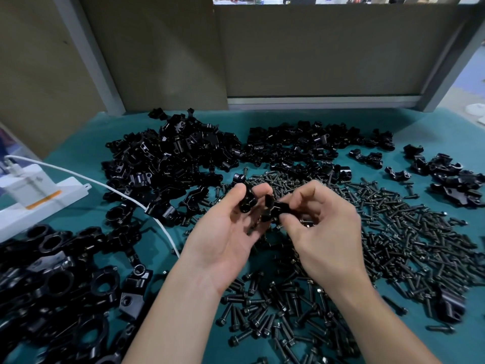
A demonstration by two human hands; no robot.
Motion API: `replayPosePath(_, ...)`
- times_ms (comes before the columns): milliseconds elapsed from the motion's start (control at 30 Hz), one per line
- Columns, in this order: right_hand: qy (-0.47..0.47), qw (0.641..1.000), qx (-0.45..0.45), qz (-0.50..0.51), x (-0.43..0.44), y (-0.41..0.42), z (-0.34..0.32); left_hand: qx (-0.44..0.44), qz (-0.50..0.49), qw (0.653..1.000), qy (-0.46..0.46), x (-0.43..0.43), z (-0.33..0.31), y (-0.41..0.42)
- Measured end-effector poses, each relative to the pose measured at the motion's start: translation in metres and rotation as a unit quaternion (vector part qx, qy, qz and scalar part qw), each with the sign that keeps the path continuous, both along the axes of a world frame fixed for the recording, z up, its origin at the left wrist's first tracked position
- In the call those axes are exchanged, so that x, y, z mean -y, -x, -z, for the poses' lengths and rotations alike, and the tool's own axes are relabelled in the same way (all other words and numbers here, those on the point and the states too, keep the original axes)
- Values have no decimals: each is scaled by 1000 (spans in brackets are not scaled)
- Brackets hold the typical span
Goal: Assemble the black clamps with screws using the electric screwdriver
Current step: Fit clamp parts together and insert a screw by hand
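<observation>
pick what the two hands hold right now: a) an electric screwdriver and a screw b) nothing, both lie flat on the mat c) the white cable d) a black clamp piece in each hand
D: the left hand grips a clamp piece and the right hand pinches a second clamp piece, both held above the screw pile; no screwdriver is in view.

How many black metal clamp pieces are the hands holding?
2: one black metal clamp piece in the left hand, a second clamp piece pinched in the right hand. Fingers may hide others.
</observation>
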State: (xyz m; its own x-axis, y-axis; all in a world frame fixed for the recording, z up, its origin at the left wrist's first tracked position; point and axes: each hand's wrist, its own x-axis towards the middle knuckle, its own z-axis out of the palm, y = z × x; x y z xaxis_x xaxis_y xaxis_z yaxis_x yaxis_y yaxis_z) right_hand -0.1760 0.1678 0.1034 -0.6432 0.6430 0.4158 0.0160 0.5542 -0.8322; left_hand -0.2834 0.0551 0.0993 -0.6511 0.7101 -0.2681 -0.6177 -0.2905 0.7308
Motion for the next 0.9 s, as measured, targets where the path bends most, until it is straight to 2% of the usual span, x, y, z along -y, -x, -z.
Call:
replayPosePath(167, -205, 976, -14, 73, -3, -4, -2, 3, -11, 1000, 19, 2, -2, 3)
replayPosePath(333, -259, 961, -44, 85, -2, -3, 0, 41, 36, 998, 25, 3, -3, 1)
replayPosePath(533, -170, 983, -33, 59, -5, -2, 4, 65, 54, 996, 8, 2, -2, 1)
replayPosePath(667, -128, 991, -36, 13, -6, -1, 6, 30, 48, 998, 18, 0, -1, -2)
replayPosePath(800, 51, 997, -9, -65, -4, 1, 4, 13, -37, 999, 20, -1, 1, -1)
replayPosePath(900, 133, 990, 19, -41, -5, 4, 6, -40, -58, 997, 18, -2, -1, -5)
